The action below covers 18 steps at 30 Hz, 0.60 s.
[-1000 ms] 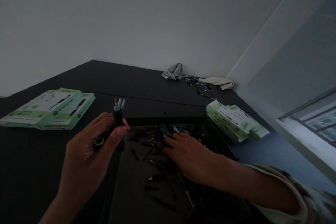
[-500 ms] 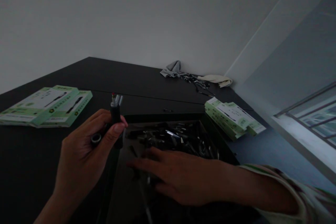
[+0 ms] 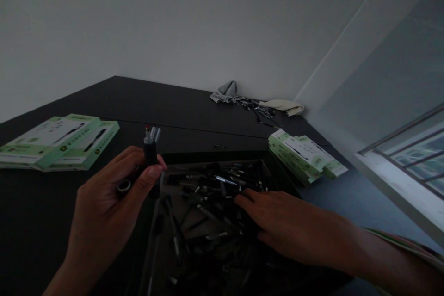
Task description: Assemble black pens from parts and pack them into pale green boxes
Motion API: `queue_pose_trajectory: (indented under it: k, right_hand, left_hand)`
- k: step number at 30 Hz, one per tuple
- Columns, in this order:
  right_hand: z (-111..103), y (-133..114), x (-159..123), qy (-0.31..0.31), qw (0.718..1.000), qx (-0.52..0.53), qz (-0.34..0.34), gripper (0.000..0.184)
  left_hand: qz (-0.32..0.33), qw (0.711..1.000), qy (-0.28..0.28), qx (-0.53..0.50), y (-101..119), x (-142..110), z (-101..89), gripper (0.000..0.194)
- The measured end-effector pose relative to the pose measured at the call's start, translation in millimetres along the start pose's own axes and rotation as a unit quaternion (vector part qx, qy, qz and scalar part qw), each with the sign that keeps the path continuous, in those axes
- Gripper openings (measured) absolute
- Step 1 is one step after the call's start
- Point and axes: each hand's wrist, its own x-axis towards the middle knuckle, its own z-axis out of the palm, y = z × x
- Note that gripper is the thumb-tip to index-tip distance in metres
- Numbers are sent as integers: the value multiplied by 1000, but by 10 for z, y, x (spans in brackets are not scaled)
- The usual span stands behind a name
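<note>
My left hand (image 3: 107, 199) is closed around a small bundle of dark pen parts (image 3: 150, 148), with silvery tips and one red tip sticking up above my thumb. A ring-shaped end shows lower in the fist. My right hand (image 3: 280, 222) lies palm down, fingers stretched, over loose black pen parts (image 3: 211, 194) inside a shallow dark tray (image 3: 157, 222). Its fingertips touch the heap near the tray's middle. The scene is dim.
Green-and-white flat boxes lie stacked at the left (image 3: 58, 141) and at the right (image 3: 305, 152) on the black table (image 3: 166, 106). A grey cloth (image 3: 225, 91), a pale cloth (image 3: 284, 106) and scattered small parts sit at the far corner by the wall.
My right hand has swept across the tray, first toward the left, then back to the right side of the heap. The left hand has held its bundle nearly still.
</note>
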Motion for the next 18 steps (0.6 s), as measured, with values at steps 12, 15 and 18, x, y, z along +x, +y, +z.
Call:
queue_pose_trajectory:
  k: [12,15,18]
  right_hand:
    - [3,6,-42,-19,999,-12,45,59]
    - [-6,-25,22,23,999,-28,14,41]
    - [21,-87,126,59,997,-19,-55,21]
  left_hand:
    - [-5,1000,-9,1,12,22,-2,13]
    - [-7,1000,-11,2,-3,14,-3,13]
    - [-14,1000,-9,-7,-27,12,6,12]
